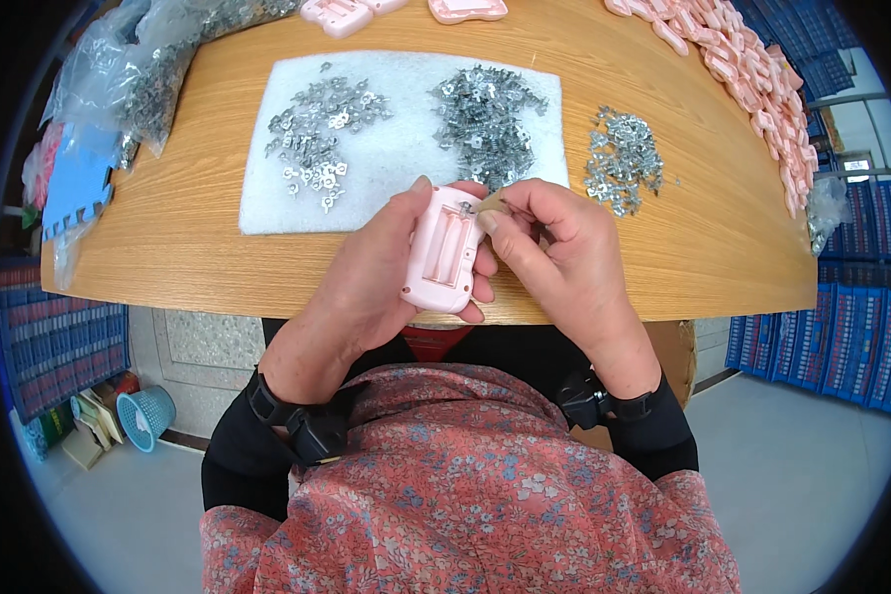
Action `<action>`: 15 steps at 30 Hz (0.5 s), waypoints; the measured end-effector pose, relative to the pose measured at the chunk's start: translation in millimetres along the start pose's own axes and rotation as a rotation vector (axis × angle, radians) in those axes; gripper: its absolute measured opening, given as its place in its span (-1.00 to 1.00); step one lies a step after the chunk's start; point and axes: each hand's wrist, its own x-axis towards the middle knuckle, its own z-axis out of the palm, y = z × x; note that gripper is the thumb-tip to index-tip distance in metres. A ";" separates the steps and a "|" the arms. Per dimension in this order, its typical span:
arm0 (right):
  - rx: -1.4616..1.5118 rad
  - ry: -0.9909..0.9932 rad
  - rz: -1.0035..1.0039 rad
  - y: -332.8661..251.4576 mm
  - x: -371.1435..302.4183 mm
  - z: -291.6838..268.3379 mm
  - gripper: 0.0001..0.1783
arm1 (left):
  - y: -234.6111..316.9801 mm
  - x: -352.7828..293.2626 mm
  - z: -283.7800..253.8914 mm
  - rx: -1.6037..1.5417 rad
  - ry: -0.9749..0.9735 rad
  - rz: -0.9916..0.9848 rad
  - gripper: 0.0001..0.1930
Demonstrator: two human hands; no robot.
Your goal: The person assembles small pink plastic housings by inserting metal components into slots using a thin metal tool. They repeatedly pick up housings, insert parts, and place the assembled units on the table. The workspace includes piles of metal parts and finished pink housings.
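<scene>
My left hand cradles a pale pink plastic casing, its fingers wrapped around the back and its thumb along the left edge. A long battery compartment faces up, and a small metal contact shows at its far end. There my right hand closes thumb and forefinger on a small tan piece, whose kind I cannot make out. Just beyond the hands, a white foam sheet carries two heaps of metal contacts, a looser left heap and a denser right heap.
Another heap of small metal parts lies right of the foam. Many pink casings line the table's right edge, with a few more casings at the far side. Clear bags of metal parts and a blue foam mat occupy the left.
</scene>
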 end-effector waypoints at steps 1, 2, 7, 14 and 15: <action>-0.092 0.016 -0.031 -2.0 0.3 0.3 -0.91 | -0.3 0.3 0.1 0.000 -0.002 0.001 -0.47; -0.144 0.030 -0.094 -0.4 0.8 0.7 -0.91 | -0.6 0.8 0.0 0.006 -0.007 0.000 -0.47; -0.322 0.061 -0.267 7.3 3.6 3.2 -0.90 | -1.9 2.1 -1.5 0.043 -0.018 0.002 -0.47; -0.435 0.091 -0.338 5.4 3.1 4.3 -0.89 | -6.1 4.3 -2.1 0.054 0.009 -0.003 -0.44; -0.427 0.095 -0.330 6.7 3.1 4.6 -0.89 | -6.2 4.7 -2.5 0.059 0.010 -0.004 -0.44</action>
